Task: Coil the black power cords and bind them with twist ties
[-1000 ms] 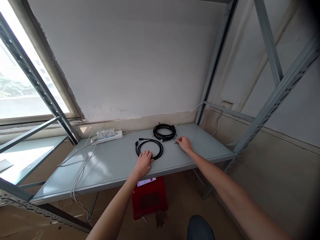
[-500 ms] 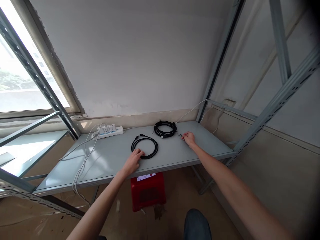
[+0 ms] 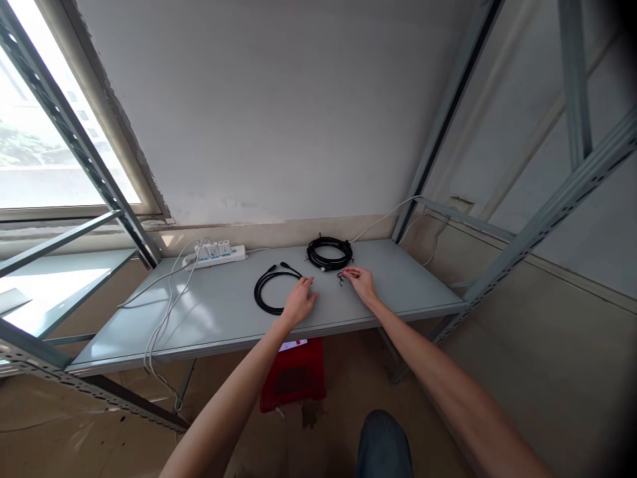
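My right hand (image 3: 362,283) is closed in a pinch on thin black twist ties (image 3: 341,279), held just over the shelf surface. Over the right side of a loosely coiled black cable (image 3: 258,296), my left hand (image 3: 298,303) has its fingers apart and hides part of the loop. That cable's two connector ends point up at the back of its coil. Behind my hands lies a second, thicker coil of black cable (image 3: 312,257), bound with ties and showing a pale connector at its front.
A white power strip (image 3: 238,254) with plugged-in adapters stands at the shelf's back left, its white cords hanging over the front edge. The grey shelf (image 3: 393,285) sits between metal uprights. Below are a red stool (image 3: 293,375) and my knee (image 3: 383,441).
My right hand has moved left, lifting the twist ties from the shelf. My left hand has shifted right from the front of the loose coil to its right side.
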Demonstrator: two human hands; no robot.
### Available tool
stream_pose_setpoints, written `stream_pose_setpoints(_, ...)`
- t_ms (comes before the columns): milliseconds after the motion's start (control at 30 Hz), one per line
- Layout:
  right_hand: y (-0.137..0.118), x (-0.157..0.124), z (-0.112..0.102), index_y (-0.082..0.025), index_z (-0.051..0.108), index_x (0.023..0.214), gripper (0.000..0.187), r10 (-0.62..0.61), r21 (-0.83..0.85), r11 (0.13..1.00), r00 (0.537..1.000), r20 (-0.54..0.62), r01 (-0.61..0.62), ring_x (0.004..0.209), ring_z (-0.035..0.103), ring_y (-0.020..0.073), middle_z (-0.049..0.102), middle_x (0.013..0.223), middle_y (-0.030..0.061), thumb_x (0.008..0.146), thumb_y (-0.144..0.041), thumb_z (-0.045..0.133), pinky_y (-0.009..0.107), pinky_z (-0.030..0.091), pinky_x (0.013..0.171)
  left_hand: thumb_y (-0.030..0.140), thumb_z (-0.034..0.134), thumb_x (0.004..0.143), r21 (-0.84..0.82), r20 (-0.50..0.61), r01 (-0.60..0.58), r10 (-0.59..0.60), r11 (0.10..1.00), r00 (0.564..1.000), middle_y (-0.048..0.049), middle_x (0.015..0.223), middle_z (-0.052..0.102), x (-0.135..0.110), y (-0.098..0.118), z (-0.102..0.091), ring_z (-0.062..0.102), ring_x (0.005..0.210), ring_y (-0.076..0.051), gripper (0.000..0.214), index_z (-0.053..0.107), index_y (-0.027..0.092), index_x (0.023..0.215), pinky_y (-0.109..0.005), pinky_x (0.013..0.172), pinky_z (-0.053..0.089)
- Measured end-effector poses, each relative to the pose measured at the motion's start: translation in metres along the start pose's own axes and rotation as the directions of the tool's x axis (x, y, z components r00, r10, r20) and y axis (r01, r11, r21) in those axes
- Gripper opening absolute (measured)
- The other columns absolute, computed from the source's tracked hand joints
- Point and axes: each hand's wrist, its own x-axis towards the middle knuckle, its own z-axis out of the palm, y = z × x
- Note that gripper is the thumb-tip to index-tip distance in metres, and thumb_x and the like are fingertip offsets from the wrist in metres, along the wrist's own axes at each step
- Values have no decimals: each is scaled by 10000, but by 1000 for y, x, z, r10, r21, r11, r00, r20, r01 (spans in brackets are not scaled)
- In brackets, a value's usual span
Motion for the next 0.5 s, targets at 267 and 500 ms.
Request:
stream_pose_setpoints(267,-14,-12,11,-159,744,820,482,87,201,976,996,-24,-80,871,748,258,786,870,123,568,-543,891,367,561,849,121,714,837,-335,-23,95,-109,937,994,-105,997,765,83,38,64,666,866,-187,418,717,89,1253,-295,861,517)
stream_pose_setpoints(500,-18,-12,14,-166,722,883,413,140,285,956,960,-242,-67,944,736,249,792,942,130,667,-505,814,321,534,784,106,714,813,-196,8,125,-125,973,992,-32,720,707,95,36,64,611,713,-159,363,765,85,1172,-266,752,480)
